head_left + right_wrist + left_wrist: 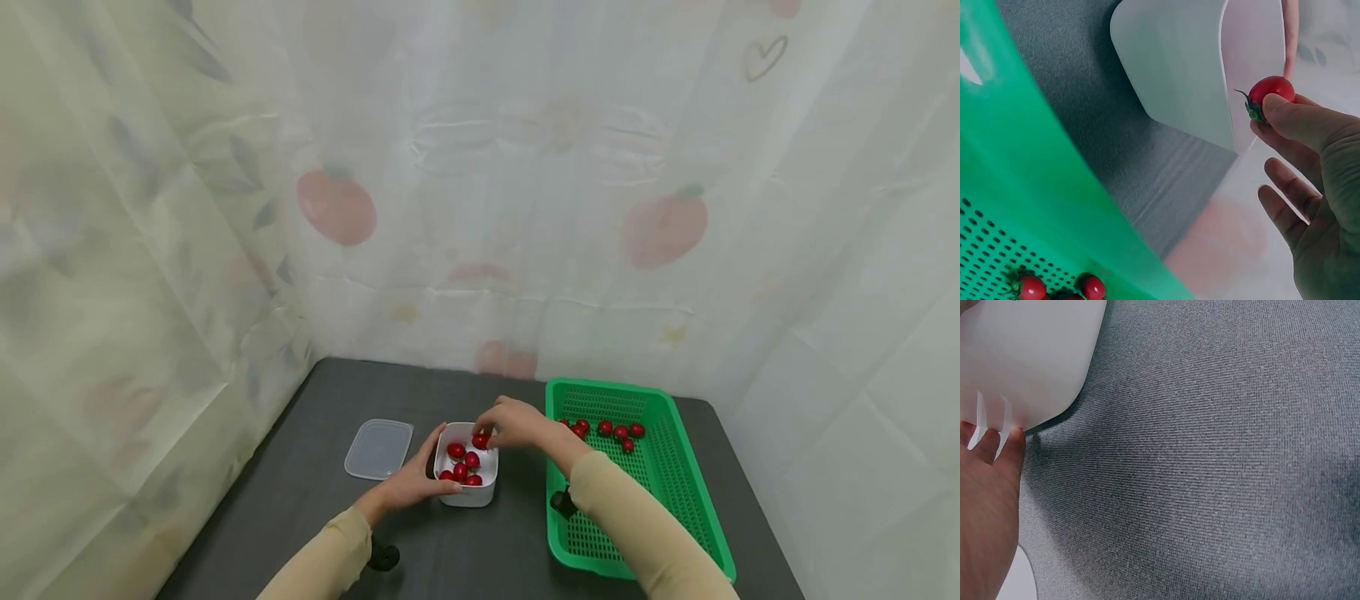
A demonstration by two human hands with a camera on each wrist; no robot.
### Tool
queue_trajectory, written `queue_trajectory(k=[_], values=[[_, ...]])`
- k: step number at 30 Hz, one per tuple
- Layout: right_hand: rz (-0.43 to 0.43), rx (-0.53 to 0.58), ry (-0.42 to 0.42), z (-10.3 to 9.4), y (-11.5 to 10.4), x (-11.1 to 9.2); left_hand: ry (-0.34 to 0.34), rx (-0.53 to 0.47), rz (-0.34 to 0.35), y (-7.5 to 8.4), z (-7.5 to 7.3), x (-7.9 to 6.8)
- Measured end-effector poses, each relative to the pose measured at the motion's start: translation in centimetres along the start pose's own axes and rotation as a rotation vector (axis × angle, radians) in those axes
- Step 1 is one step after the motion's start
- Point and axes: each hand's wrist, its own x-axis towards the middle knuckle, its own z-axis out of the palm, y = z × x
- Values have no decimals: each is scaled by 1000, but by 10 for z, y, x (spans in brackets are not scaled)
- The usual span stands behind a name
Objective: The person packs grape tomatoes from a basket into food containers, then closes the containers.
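My right hand (517,423) pinches a red cherry tomato (1275,89) with a green stem between thumb and forefinger, just over the rim of a white plastic box (474,497). In the right wrist view its other fingers are spread apart. Several cherry tomatoes (460,472) lie inside the box. At the box's left side my left hand (408,485) holds it, thumb along the near wall and fingers against the left wall. The left wrist view shows its fingertips (1013,440) against the white wall.
A green perforated basket (600,386) stands to the right, with several cherry tomatoes (620,432) toward its far end. A translucent lid (378,450) lies left of the box on the dark tabletop (450,558). Patterned curtains (487,208) hang behind and beside the table.
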Motion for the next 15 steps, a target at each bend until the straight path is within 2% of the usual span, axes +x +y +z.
queue_trajectory(k=[9,15], values=[[-11,-79,-15,5,-9,5,2,3,5,-1,0,1],[12,-118,-32,8,-10,5,1,3,-1,0,0,1]])
